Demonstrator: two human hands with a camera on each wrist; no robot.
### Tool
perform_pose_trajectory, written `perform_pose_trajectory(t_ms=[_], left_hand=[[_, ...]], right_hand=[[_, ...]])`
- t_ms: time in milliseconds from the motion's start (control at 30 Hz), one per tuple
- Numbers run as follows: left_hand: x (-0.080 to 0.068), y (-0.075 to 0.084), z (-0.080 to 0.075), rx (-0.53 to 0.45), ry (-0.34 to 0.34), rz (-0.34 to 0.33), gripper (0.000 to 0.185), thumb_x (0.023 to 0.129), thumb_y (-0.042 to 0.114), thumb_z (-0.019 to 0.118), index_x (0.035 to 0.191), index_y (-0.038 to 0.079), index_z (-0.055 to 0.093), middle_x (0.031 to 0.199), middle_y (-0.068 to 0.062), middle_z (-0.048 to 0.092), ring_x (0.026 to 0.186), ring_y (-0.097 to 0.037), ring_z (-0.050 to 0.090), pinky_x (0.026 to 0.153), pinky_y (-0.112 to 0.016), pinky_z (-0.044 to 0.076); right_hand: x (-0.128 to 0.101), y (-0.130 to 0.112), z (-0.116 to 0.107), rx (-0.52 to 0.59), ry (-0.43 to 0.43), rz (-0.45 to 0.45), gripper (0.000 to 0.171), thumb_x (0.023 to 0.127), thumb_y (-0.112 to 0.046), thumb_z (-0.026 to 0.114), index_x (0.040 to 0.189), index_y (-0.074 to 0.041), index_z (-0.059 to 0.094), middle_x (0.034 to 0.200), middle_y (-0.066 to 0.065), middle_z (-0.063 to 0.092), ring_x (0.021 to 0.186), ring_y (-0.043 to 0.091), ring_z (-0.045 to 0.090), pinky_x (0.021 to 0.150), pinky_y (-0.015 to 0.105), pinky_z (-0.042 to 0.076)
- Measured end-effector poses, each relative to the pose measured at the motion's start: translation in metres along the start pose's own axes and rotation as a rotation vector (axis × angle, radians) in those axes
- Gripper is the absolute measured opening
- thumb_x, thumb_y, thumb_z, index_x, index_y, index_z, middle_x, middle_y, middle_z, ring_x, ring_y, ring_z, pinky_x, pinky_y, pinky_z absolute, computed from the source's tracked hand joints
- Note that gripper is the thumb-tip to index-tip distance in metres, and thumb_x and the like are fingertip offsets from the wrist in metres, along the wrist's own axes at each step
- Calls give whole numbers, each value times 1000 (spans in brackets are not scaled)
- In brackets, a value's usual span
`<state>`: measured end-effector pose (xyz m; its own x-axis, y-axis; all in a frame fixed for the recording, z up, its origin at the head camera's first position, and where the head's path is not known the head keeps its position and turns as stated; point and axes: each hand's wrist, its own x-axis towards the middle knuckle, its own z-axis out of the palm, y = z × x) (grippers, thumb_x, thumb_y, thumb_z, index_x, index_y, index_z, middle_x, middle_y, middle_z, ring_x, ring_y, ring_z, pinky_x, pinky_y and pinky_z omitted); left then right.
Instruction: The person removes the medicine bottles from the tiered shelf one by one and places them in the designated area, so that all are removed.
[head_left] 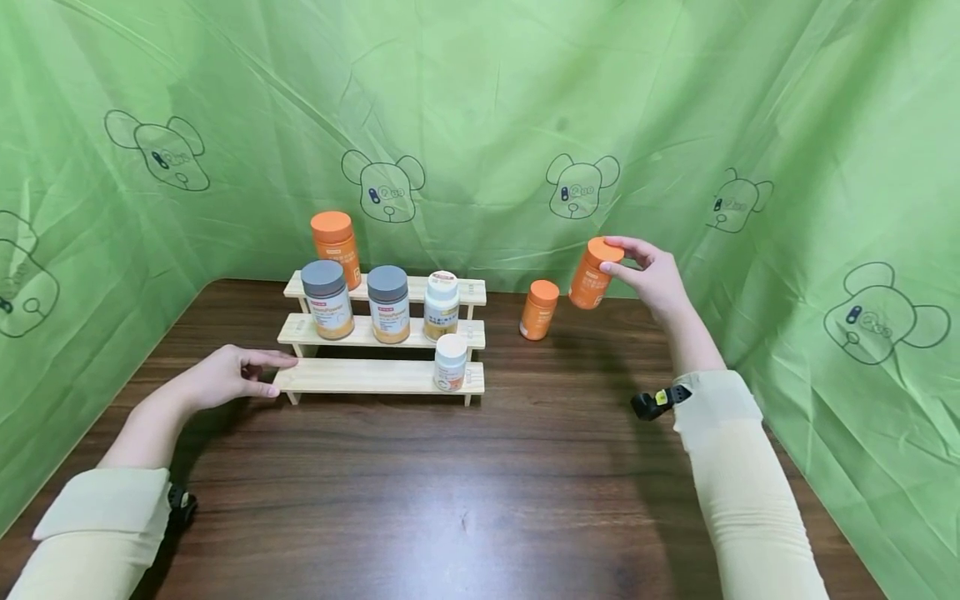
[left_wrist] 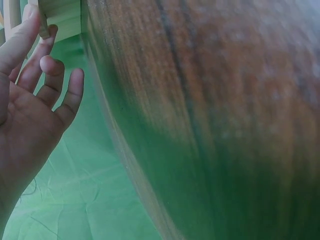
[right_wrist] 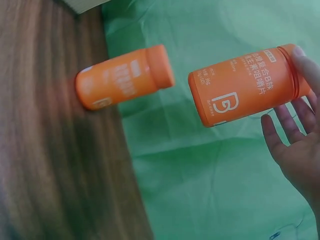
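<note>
In the head view my right hand (head_left: pixel 651 279) pinches the cap of an orange supplement bottle (head_left: pixel 588 282), which tilts a little. The right wrist view shows this bottle (right_wrist: pixel 245 85) clear of the table, thumb and fingers about its lid. A smaller orange bottle (head_left: pixel 538 312) stands on the table just left of it. My left hand (head_left: pixel 228 377) grips the left end of the lowest plank of a three-step wooden display rack (head_left: pixel 360 377), thumb at the front edge and index finger at the back; its other fingers (left_wrist: pixel 70 100) hang free in the left wrist view.
On the rack stand an orange bottle (head_left: pixel 333 242) at the top, two grey-lidded jars (head_left: pixel 327 308) and a white-lidded bottle (head_left: pixel 442 310) on the middle step, and a small white bottle (head_left: pixel 450 367) at the lowest step's right. Green cloth (head_left: pixel 487 100) encloses the brown table (head_left: pixel 450 492).
</note>
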<state>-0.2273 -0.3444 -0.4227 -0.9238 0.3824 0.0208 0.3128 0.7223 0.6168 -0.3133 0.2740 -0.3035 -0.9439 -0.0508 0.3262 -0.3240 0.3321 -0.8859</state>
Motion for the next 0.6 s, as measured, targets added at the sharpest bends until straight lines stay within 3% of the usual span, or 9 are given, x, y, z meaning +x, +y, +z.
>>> perform_pose_trajectory(t_ms=[100, 300, 467, 600], left_hand=[[0, 0, 1, 0, 0, 4, 49, 74, 23, 80, 120, 14, 67, 108, -9, 64, 53, -5, 42, 54, -26, 37], [0, 1, 1, -3, 1, 14, 48, 74, 21, 80, 120, 14, 67, 103, -7, 63, 52, -5, 42, 53, -26, 37], [-1, 1, 1, -1, 0, 15, 48, 74, 22, 80, 120, 14, 67, 104, -7, 63, 52, -5, 43, 54, -26, 37], [0, -1, 1, -2, 1, 19, 48, 74, 23, 80, 120, 15, 67, 105, -7, 64, 52, -5, 43, 55, -26, 38]], right_hand=[[-3, 13, 0, -12, 6, 7, 49, 79, -17, 77, 125, -9, 61, 113, -10, 64, 112, 8, 50, 97, 30, 35], [-14, 23, 4, -59, 15, 0, 48, 81, -12, 75, 126, -1, 59, 116, -3, 65, 107, 5, 51, 86, 19, 39], [-20, 36, 10, -32, 48, 13, 48, 80, -11, 75, 124, 0, 60, 114, -1, 66, 105, 4, 53, 85, 17, 39], [-24, 49, 15, -5, 73, 55, 48, 80, -10, 75, 125, 0, 60, 110, -3, 64, 93, 3, 58, 76, 15, 45]])
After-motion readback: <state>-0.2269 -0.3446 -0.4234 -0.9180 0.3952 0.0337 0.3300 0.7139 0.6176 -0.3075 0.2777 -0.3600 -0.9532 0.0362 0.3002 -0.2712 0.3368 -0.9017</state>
